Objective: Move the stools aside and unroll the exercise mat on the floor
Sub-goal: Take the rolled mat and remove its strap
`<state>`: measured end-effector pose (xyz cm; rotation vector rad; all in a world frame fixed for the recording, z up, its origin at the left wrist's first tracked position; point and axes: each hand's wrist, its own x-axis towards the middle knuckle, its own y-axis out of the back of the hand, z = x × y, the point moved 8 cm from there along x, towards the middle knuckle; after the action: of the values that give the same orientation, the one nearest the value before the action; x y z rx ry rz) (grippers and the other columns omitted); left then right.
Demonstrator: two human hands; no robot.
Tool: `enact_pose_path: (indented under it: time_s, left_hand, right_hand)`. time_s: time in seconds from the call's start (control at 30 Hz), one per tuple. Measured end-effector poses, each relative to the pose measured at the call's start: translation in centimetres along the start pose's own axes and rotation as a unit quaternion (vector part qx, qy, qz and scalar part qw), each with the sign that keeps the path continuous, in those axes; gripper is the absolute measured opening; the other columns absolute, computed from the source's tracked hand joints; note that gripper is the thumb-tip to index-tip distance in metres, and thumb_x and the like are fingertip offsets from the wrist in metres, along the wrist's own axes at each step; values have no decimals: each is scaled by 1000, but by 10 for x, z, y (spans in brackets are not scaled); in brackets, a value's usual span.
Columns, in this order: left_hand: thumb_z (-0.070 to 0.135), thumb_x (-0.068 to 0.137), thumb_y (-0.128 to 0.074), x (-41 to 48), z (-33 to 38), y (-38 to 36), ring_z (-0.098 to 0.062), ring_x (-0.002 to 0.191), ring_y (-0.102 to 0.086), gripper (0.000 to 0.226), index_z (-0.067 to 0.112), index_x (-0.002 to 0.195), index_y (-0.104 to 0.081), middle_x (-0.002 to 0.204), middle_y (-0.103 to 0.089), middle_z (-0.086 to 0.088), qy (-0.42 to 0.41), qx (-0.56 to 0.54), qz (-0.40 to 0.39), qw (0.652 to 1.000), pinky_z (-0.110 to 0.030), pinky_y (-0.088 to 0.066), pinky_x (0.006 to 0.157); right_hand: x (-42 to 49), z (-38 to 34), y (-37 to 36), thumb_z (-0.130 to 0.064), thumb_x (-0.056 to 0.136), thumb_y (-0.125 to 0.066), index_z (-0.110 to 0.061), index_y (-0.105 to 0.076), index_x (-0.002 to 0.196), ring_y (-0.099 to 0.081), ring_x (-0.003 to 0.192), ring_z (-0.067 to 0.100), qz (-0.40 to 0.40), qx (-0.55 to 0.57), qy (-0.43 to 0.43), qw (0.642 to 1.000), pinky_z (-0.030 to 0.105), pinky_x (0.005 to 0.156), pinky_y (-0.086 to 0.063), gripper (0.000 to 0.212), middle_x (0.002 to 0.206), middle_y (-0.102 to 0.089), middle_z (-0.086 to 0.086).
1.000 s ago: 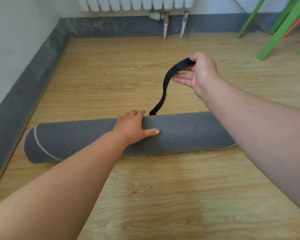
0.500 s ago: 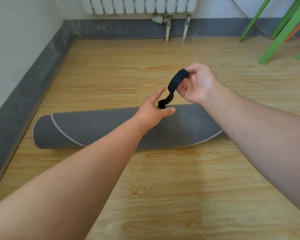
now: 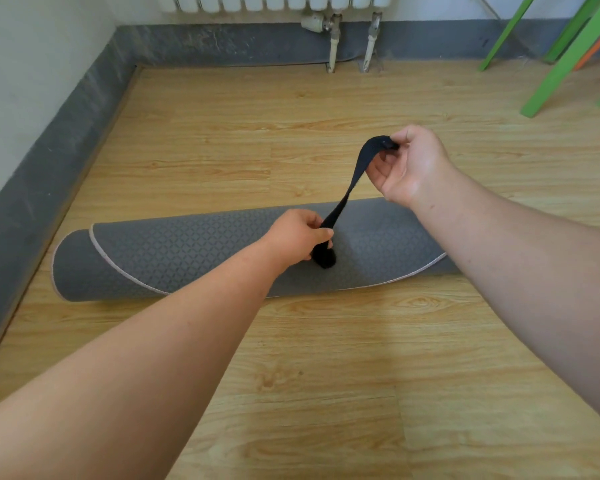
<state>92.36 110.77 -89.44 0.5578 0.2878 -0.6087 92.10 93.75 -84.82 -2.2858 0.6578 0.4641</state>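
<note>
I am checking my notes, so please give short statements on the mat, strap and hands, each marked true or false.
The grey mat lies rolled up on the wooden floor. True.
The black strap is wrapped around the mat. False: it runs between the two hands.
The right hand pinches the strap's upper end. True.
The left hand lies flat on the mat. False: it grips the strap's lower end.
The stools' legs stand by the left wall. False: the green stool legs are at the far right.

Head-worn wide view, forward and down, seemingly near the floor [image 3: 361, 341].
</note>
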Motion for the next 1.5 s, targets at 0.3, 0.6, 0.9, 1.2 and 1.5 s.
enact_pose_path:
  time_s: [0.3,0.6,0.9,1.2,1.5]
  left_hand:
    - [33,98,-47,11,3,28,-10,45,-54,25,16,100,-65,73,-64,-2,5,-124,188,974,-16,-41,36]
    - [21,98,-47,30,-8,19,-12,54,-59,22,15,118,-56,89,-65,-7,27,-182,207,961,-17,-47,39]
    - [27,93,-59,-29,-10,15,-17,62,-68,18,12,103,-64,76,-67,2,112,-194,242,944,-38,-61,68]
    - [19,90,-64,-170,18,28,-16,86,-67,35,11,124,-60,106,-67,-3,261,-226,183,920,-23,-57,65]
    - [3,78,-70,-312,170,71,-12,91,-63,54,16,129,-56,103,-68,-1,312,-222,93,919,-30,-51,89]
  right_hand:
    - [21,10,31,-2,90,-40,1,-52,103,-66,58,20,133,-176,45,974,30,57,-59,17,83,-66,17]
    - [43,24,17,0,88,-39,-17,-68,90,-69,61,18,134,-329,142,924,30,65,-61,34,91,-68,8]
    - [-20,44,17,-2,87,-52,-22,-68,84,-67,58,8,149,-365,126,910,19,59,-55,26,85,-69,-1]
    - [-154,27,24,-3,85,-46,-23,-65,76,-65,56,13,204,-407,-18,890,30,66,-58,29,82,-67,-3]
    - [-304,-109,-22,1,81,-42,-21,-65,72,-63,56,15,211,-434,-82,872,26,64,-57,33,82,-67,1]
